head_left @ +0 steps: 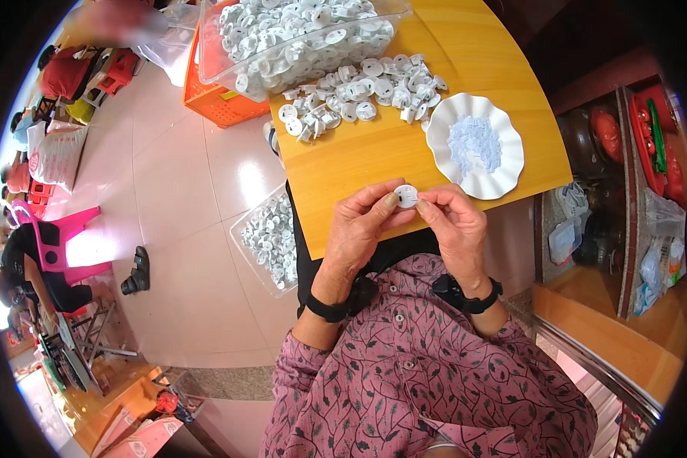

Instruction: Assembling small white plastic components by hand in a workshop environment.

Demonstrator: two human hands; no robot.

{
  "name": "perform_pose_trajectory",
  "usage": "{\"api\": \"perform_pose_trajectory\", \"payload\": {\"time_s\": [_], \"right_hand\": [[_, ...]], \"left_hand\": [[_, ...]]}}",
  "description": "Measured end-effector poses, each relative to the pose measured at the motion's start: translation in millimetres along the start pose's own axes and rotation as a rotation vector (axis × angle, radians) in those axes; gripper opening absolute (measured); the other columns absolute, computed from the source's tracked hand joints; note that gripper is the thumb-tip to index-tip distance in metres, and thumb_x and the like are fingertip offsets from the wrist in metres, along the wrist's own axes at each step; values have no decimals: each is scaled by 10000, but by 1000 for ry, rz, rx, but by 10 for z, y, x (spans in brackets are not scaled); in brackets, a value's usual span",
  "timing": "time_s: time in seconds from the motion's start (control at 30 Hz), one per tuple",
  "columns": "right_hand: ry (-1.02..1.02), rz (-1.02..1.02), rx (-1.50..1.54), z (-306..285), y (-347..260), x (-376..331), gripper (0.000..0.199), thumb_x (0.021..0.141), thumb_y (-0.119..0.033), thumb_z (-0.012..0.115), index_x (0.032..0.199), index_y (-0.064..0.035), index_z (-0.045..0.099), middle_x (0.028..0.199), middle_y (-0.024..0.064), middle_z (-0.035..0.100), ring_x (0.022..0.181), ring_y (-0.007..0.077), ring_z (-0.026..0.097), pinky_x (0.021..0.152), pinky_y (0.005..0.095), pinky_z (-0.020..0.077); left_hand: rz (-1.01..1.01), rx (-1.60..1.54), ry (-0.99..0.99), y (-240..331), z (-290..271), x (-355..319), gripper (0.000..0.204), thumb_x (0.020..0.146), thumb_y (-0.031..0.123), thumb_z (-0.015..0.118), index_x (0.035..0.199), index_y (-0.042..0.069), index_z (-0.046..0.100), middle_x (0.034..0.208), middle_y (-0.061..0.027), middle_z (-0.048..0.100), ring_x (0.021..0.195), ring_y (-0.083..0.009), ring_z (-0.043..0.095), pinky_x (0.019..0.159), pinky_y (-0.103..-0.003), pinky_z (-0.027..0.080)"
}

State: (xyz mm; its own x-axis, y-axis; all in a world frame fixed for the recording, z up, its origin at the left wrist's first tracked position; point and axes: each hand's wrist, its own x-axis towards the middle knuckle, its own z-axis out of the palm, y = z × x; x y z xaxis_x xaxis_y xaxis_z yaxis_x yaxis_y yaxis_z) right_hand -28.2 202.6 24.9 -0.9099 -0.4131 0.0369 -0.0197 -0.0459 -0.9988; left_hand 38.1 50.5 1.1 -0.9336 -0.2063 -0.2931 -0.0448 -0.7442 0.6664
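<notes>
1. Your left hand (359, 229) and right hand (454, 225) meet just over the near edge of the wooden table (374, 164), both pinching one small white round cap (406, 196) between them.
2. Your left thumb and forefinger are closed on the cap's left side; your right fingertips (424, 206) press against its right side and lower rim. The other fingers of both hands are curled inward.
3. The cap faces up toward you, held clear of the table top.
4. A white scalloped plate (511, 145) sits near the table's right edge, just beyond your right hand, with a heap of tiny pale pieces (475, 145) in its middle.
5. A loose pile of white caps (366, 91) lies across the middle of the table, toward the far side.
6. Behind that pile, at the far edge, stands a clear plastic bin (298, 57) full of the same caps.
7. A second clear tray of caps (271, 240) rests on the floor off the table's left edge.
8. You wear black bands on both wrists.
</notes>
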Motion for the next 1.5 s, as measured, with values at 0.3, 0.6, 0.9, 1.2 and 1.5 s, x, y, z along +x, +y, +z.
{"api": "perform_pose_trajectory", "payload": {"time_s": [0.3, 0.6, 0.9, 1.2, 1.5], "right_hand": [[36, -311, -460, 49, -62, -5, 77, 898, -9, 704, 970, 5, 678, 913, 75, 634, 745, 139, 630, 658, 251, 512], [34, -172, -241, -5, 61, -25, 102, 920, -32, 693, 1004, 11, 655, 914, 67, 663, 761, 119, 647, 670, 249, 522], [-13, -162, -243, 30, -50, -17, 77, 930, -37, 682, 988, 10, 663, 918, 66, 645, 758, 119, 633, 679, 253, 510], [3, -231, -270, 65, -47, 0, 64, 920, -28, 690, 965, 4, 657, 915, 61, 624, 743, 123, 604, 661, 251, 494], [-16, -222, -240, 88, -12, -8, 67, 916, -20, 691, 964, 6, 653, 941, 68, 617, 775, 134, 620, 678, 260, 511]], "left_hand": [[-13, 2, -2, -18, -29, -12, 300, 984, 28, 608, 1269, -65, 614, 1222, -195, 657, 1062, -257, 683, 942, -355, 594], [6, 82, -134, 54, -10, -41, 343, 958, 8, 635, 1295, -45, 607, 1333, -181, 611, 1126, -229, 654, 960, -318, 572], [-2, -67, -172, -8, -123, -27, 362, 967, 41, 639, 1321, -17, 596, 1285, -169, 637, 999, -200, 675, 838, -288, 578], [0, -88, -204, -34, -158, -28, 365, 980, 68, 628, 1331, -24, 586, 1226, -150, 658, 961, -198, 681, 792, -309, 593], [-1, -92, -171, -40, -156, -35, 367, 983, 75, 629, 1333, -27, 584, 1182, -135, 675, 952, -185, 684, 813, -316, 596]]}}
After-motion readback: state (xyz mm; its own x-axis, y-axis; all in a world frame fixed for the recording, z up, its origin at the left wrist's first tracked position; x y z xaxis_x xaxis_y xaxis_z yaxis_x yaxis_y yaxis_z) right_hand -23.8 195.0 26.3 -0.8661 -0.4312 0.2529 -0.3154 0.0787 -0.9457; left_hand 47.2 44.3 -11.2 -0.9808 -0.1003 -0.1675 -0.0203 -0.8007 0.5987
